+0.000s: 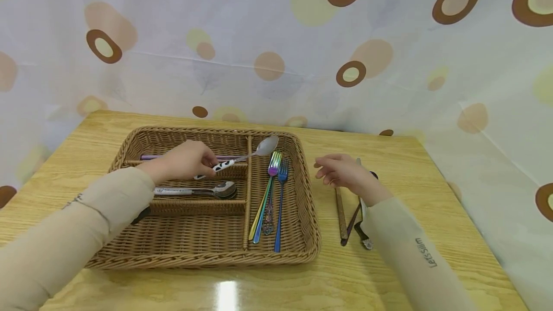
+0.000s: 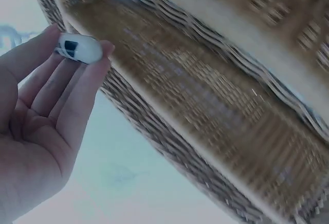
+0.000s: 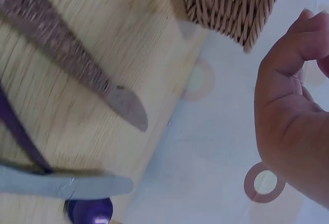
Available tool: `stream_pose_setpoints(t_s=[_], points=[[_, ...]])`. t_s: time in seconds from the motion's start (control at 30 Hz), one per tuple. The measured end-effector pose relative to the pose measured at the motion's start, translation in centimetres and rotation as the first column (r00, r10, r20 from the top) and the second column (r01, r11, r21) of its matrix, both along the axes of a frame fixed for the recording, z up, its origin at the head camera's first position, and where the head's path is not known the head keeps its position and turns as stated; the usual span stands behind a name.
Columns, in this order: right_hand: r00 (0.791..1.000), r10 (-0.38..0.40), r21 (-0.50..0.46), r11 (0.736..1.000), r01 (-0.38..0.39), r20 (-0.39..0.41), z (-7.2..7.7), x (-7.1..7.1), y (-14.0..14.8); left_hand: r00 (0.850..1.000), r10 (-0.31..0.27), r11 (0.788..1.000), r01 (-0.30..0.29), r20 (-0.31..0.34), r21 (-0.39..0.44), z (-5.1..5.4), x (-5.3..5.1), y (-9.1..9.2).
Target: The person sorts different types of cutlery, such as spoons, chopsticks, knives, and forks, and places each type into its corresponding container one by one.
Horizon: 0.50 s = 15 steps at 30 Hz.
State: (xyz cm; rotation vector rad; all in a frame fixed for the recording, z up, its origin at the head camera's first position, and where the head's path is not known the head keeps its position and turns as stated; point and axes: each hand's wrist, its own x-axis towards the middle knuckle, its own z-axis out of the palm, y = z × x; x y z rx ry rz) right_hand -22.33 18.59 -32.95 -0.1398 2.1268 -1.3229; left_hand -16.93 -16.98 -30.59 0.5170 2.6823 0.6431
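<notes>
Resting on a desk (image 1: pixel 410 157), a wicker basket (image 1: pixel 203 260) already holds forks (image 1: pixel 282 173) and other spoons (image 1: pixel 224 188). Above it, the left hand (image 1: pixel 187 160) pinches a spotted-handled spoon (image 1: pixel 224 165), not yet laid down; the right hand (image 1: pixel 343 172) hovers alongside, relaxed, empty. Knives (image 1: pixel 341 215) remain outside.

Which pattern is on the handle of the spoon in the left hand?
The spoon's handle is white with black patches, clearest in the head view.
</notes>
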Motion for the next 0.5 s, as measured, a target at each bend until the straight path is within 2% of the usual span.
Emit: stream_pose_setpoints(t_s=[0.13,0.23,0.37,0.5], points=[[1.0,-0.027,0.036,0.999,0.027,-0.014,-0.2,-0.2,1.6,0.996,-0.077,0.994,0.072,-0.054,-0.078,-0.1,0.0,-1.4],[0.998,-0.05,0.094,0.994,0.052,-0.027,-0.6,-0.4,3.0,0.99,-0.132,0.983,0.123,-0.057,-0.137,-0.5,-0.1,-2.9],[0.995,-0.09,0.158,0.983,0.094,-0.029,-1.3,-0.6,4.9,0.985,-0.169,0.965,0.16,-0.027,-0.209,-1.2,-0.1,-4.6],[0.99,-0.137,0.168,0.976,0.139,-0.025,-1.7,-0.7,6.7,0.985,-0.172,0.958,0.166,-0.007,-0.236,-1.7,0.2,-5.7]])
